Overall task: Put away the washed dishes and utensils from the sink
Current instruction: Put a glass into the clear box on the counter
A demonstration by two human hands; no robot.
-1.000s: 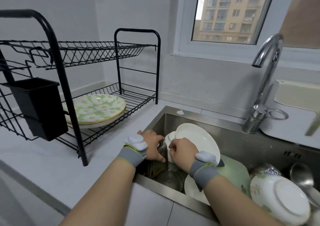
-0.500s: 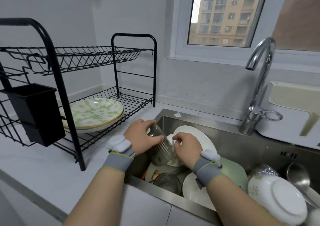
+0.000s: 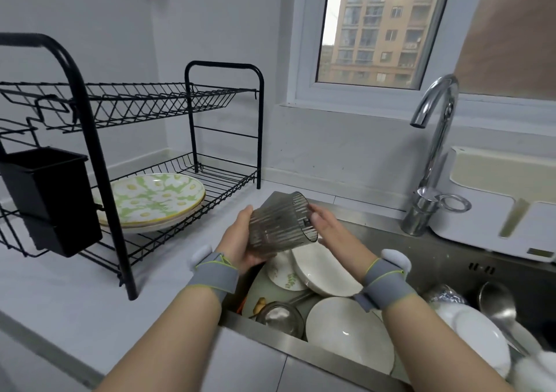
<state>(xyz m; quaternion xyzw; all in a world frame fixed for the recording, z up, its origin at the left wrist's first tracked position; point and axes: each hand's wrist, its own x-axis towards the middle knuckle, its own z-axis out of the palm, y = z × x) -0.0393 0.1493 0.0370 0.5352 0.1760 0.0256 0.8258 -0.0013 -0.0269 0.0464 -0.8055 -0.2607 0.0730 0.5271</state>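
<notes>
ribbed glass tilted near-horizontal, mouth pointing right; left hand grips base, right hand loosely open, touching rim.

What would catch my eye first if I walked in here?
A ribbed grey glass, gripped by the left hand with the right hand at its rim, tilts above the sink. White plates crowd it; to its left, a black dish rack holds flowered plates.
</notes>
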